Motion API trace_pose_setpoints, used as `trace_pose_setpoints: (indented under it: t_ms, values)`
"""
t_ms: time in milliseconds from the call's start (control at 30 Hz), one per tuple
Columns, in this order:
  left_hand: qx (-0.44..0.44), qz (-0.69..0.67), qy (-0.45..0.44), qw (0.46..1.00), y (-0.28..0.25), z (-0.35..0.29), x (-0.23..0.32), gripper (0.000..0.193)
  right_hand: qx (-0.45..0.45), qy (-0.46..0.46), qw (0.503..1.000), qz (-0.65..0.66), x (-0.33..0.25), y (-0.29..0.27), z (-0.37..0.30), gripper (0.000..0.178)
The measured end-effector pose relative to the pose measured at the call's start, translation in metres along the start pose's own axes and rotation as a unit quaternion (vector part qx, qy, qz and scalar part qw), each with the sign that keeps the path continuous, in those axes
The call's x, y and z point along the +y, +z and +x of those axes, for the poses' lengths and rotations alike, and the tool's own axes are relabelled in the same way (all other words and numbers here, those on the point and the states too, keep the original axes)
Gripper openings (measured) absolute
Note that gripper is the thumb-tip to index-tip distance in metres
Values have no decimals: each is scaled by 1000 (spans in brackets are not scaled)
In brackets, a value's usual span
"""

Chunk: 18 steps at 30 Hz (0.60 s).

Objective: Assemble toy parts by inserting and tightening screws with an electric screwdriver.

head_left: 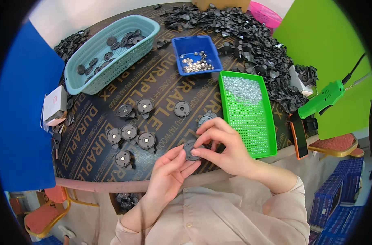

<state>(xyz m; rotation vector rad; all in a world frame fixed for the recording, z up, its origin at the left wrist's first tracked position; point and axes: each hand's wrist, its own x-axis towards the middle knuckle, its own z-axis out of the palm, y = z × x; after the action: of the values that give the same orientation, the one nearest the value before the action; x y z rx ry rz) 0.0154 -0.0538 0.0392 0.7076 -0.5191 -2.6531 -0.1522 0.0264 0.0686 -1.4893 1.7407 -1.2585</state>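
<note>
My left hand (170, 170) holds a round black plastic part (189, 149) by its edge, above the near side of the table. My right hand (225, 148) is closed at the same part, thumb and fingertips pinched against its face; a small bright spot shows by the thumb, too small to name. Just beyond my right fingers lies another round part (206, 117), partly covered by them. A round part with a dark centre hole (182, 108) rests farther off. To the left are several similar parts (146, 140), most with a shiny metal centre.
A teal basket (112, 71) holds black discs at far left. The blue bin (197, 40) contains small metal pieces. Silvery pieces fill the far end of a green tray (251, 136). Black parts (251, 36) are heaped behind. A green electric screwdriver (325, 99) and phone (298, 136) are at right.
</note>
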Motion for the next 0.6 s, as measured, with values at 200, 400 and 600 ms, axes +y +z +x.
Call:
trace_pose_setpoints:
  t_ms: [200,400,600]
  values:
    - [27,49,-11,998,0,-4,4,28,-1,-39,999,-36,-1,0,3,13]
    - [53,65,12,996,1,-5,8,26,89,-89,981,-150,17,-34,44,10]
    - [62,62,15,996,0,-6,7,26,170,247,776,-555,91,-152,131,32]
